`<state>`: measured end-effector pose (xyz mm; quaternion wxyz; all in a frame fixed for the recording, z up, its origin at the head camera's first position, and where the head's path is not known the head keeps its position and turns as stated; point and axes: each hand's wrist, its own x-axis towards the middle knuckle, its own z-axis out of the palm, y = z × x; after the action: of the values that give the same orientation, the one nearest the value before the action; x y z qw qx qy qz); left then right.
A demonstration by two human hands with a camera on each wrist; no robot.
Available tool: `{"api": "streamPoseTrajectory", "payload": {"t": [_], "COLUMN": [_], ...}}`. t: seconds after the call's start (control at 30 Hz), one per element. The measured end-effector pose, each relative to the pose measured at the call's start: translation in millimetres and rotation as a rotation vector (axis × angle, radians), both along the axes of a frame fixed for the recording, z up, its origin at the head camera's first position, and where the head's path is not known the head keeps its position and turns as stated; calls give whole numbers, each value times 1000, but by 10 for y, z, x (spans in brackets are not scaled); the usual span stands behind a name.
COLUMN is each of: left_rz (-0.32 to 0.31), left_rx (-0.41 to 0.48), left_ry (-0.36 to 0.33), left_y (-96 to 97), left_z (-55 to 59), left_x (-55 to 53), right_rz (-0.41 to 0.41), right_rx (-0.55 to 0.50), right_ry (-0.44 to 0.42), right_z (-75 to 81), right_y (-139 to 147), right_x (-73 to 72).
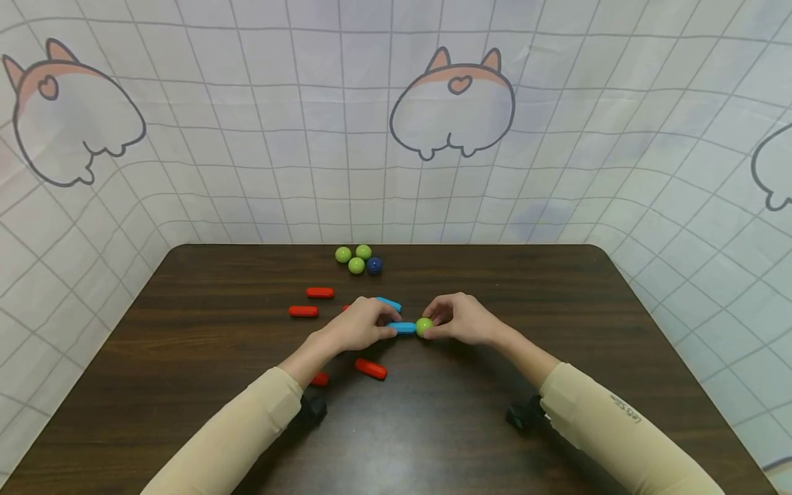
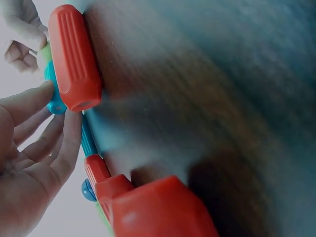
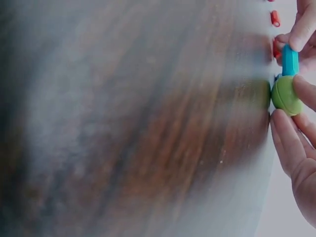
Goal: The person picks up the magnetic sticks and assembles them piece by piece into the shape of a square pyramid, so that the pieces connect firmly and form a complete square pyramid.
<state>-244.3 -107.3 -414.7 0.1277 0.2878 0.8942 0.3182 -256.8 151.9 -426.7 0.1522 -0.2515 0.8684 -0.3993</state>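
A light blue rod [image 1: 404,328] lies between the two hands, one end against a green ball [image 1: 423,326]. My left hand [image 1: 359,324] pinches the rod's left part between thumb and fingers. On the other side, my right hand [image 1: 467,319] holds the green ball with thumb and fingertips. The right wrist view shows the ball [image 3: 286,95] meeting the end of the rod [image 3: 290,60]; whether they are joined or only touching, I cannot tell. Just behind the left hand's fingers lies a second light blue rod [image 1: 390,303].
Red rods lie left of the hands, including one [image 1: 320,293] at the back and one [image 1: 371,369] nearer the front; another is partly hidden by the left hand. Several green balls [image 1: 356,265] and a dark blue ball [image 1: 374,266] sit near the table's far edge.
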Motion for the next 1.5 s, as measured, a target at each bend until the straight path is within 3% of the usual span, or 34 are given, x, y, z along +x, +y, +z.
{"api": "streamPoseTrajectory", "payload": {"t": [0.27, 0.5, 0.67, 0.83, 1.07, 1.23, 1.5], "left_rz": [26, 73, 109, 181, 293, 387, 475], "left_rx": [4, 65, 106, 142, 196, 206, 217], "left_ry": [-1, -50, -5, 55, 49, 84, 149], "left_y": [-11, -87, -151, -198, -314, -422, -520], "left_z": [20, 46, 87, 121, 84, 66, 57], "left_x": [8, 8, -31, -82, -177, -259, -390], "right_rz": [-6, -6, -20, -19, -12, -4, 0], "right_rx": [-31, -16, -4, -3, 2, -6, -14], "right_ry": [10, 24, 28, 33, 40, 36, 37], "right_z": [9, 20, 4, -4, -15, -6, -2], "right_y": [27, 48, 75, 97, 107, 107, 119], "right_x": [23, 35, 26, 26, 28, 49, 67]}}
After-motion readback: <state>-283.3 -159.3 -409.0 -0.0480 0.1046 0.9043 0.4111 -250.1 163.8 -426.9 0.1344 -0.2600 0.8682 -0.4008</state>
